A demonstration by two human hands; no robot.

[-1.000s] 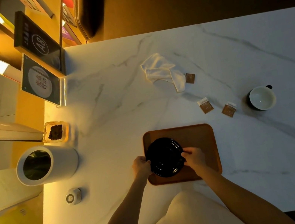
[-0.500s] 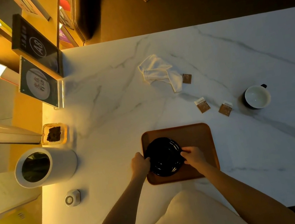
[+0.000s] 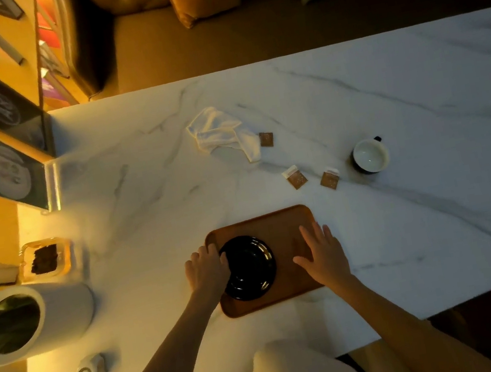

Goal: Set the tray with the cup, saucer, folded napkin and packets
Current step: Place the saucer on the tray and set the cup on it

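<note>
A black saucer [image 3: 250,267] lies on the left half of the brown tray [image 3: 280,222] near the table's front edge. My left hand [image 3: 205,270] grips the saucer's left rim. My right hand [image 3: 323,252] hovers flat and open over the tray's right edge, holding nothing. A crumpled white napkin [image 3: 221,132] lies further back on the table. Three brown packets [image 3: 266,140] [image 3: 295,177] [image 3: 330,178] lie between napkin and tray. The dark cup [image 3: 370,155] with a white inside stands to the right.
At the left stand a white cylinder container [image 3: 28,320], a small glass dish [image 3: 45,258] with dark contents, a small round device [image 3: 89,370] and upright sign cards [image 3: 7,172]. The marble table [image 3: 437,201] stretches right. A sofa sits behind it.
My right hand let go of the saucer's right rim and moved right, opening over the tray's right edge. My left hand stays on the saucer.
</note>
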